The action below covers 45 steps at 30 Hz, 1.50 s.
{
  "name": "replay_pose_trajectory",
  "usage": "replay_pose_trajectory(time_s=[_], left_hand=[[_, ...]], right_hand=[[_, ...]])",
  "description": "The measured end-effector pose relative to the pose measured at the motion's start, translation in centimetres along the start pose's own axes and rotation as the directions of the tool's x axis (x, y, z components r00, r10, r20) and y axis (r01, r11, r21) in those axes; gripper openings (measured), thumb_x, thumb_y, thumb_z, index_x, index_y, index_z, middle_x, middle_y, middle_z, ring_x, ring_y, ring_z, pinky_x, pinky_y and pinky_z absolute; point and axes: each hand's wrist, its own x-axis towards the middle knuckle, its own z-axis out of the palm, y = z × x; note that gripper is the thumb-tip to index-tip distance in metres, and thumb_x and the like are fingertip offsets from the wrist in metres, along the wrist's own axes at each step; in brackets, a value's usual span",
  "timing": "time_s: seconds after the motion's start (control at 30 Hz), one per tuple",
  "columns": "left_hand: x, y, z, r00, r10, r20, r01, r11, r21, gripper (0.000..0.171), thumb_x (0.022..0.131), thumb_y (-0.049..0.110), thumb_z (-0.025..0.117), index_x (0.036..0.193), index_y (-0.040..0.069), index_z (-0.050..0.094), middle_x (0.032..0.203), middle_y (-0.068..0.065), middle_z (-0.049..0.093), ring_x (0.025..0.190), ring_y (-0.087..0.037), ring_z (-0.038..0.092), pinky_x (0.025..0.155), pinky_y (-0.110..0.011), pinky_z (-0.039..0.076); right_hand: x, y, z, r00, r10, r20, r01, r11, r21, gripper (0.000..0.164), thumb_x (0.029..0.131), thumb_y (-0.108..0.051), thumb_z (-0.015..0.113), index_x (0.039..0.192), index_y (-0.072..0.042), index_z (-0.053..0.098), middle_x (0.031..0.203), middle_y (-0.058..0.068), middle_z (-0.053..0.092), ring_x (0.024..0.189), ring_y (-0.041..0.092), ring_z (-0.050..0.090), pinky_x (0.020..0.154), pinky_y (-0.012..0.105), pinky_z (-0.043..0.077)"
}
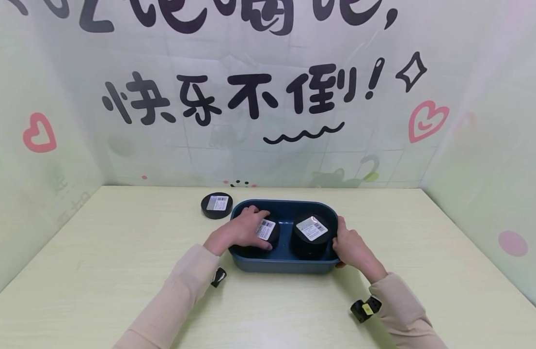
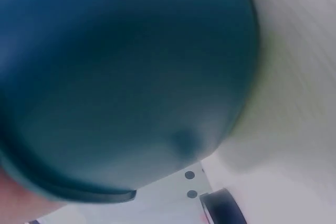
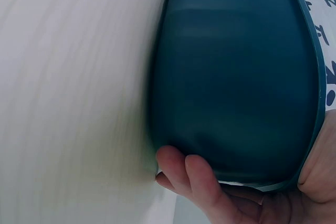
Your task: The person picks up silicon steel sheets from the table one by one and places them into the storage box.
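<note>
A deep blue oblong bin [image 1: 282, 265] stands on the table; its outer wall [image 2: 131, 77] fills much of the left wrist view. My left hand [image 1: 246, 229] reaches over the left rim and grips a black round disc [image 1: 274, 233] with a white label, thumb on the near side and fingers on the far side. Inside the bin's right half sits a taller black round piece [image 1: 309, 247], also labelled on top. At the right end, my right hand [image 1: 351, 246] holds the bin, its fingers [image 3: 202, 182] curled against the outer wall and its palm by the rim.
Another labelled black disc [image 1: 217, 205] lies on the table just beyond the bin's left end. The pale wooden table [image 1: 98, 271] meets a printed back wall [image 1: 233, 160], with side walls left and right. A black wrist device [image 1: 365, 309] hangs by the right sleeve.
</note>
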Motion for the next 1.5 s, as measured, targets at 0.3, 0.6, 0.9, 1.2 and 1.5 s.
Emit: replay_pose_trajectory(time_s=[0.3, 0.6, 0.9, 1.2, 1.5], left_hand=[[-0.5, -0.4, -1.1, 0.97, 0.173, -0.17, -0.177, 0.984, -0.01, 0.051, 0.083, 0.028, 0.069, 0.122, -0.003, 0.056, 0.121, -0.021, 0.055, 0.106, -0.03, 0.054, 0.093, -0.041, 0.044], [-0.9, -1.9, -2.4, 0.92, 0.22, -0.324, -0.241, 0.97, -0.026, 0.034, 0.086, 0.01, 0.062, 0.113, -0.009, 0.059, 0.114, -0.022, 0.062, 0.108, -0.034, 0.057, 0.095, -0.043, 0.044], [-0.9, -4.3, -3.2, 0.905, 0.13, -0.404, -0.17, 0.983, -0.065, 0.03, 0.086, 0.008, 0.058, 0.111, -0.01, 0.059, 0.109, -0.024, 0.063, 0.101, -0.036, 0.06, 0.088, -0.046, 0.047], [-0.5, -7.7, -3.7, 0.897, 0.015, -0.441, -0.074, 0.99, -0.116, 0.039, 0.086, 0.004, 0.055, 0.119, -0.015, 0.051, 0.117, -0.031, 0.057, 0.107, -0.042, 0.056, 0.094, -0.05, 0.043], [-0.7, -9.1, -3.7, 0.919, -0.141, -0.369, 0.088, 0.984, -0.156, 0.061, 0.083, 0.017, 0.067, 0.128, -0.015, 0.041, 0.13, -0.037, 0.042, 0.122, -0.049, 0.036, 0.101, -0.055, 0.034]], right_hand=[[0.0, 0.1, 0.0, 1.0, 0.001, -0.002, -0.001, 1.0, 0.008, 0.044, 0.086, 0.003, 0.042, 0.125, 0.009, 0.024, 0.071, 0.035, 0.052, 0.049, 0.03, 0.063, 0.045, 0.03, 0.049], [0.0, 0.0, -0.1, 1.0, 0.0, -0.005, 0.001, 1.0, 0.015, 0.043, 0.086, 0.003, 0.042, 0.125, 0.007, 0.024, 0.072, 0.036, 0.052, 0.046, 0.029, 0.063, 0.044, 0.031, 0.049], [0.0, 0.1, -0.1, 1.0, -0.002, -0.003, 0.002, 1.0, 0.002, 0.044, 0.086, 0.003, 0.043, 0.126, 0.008, 0.024, 0.071, 0.035, 0.052, 0.047, 0.03, 0.063, 0.046, 0.031, 0.05], [0.1, 0.1, 0.0, 1.0, -0.011, -0.001, 0.011, 1.0, 0.006, 0.043, 0.086, 0.003, 0.042, 0.124, 0.008, 0.024, 0.07, 0.034, 0.052, 0.048, 0.031, 0.063, 0.044, 0.031, 0.049], [0.1, 0.1, 0.0, 1.0, -0.024, -0.013, 0.023, 1.0, -0.013, 0.042, 0.085, 0.003, 0.043, 0.123, 0.008, 0.025, 0.07, 0.034, 0.052, 0.052, 0.035, 0.062, 0.045, 0.032, 0.049]])
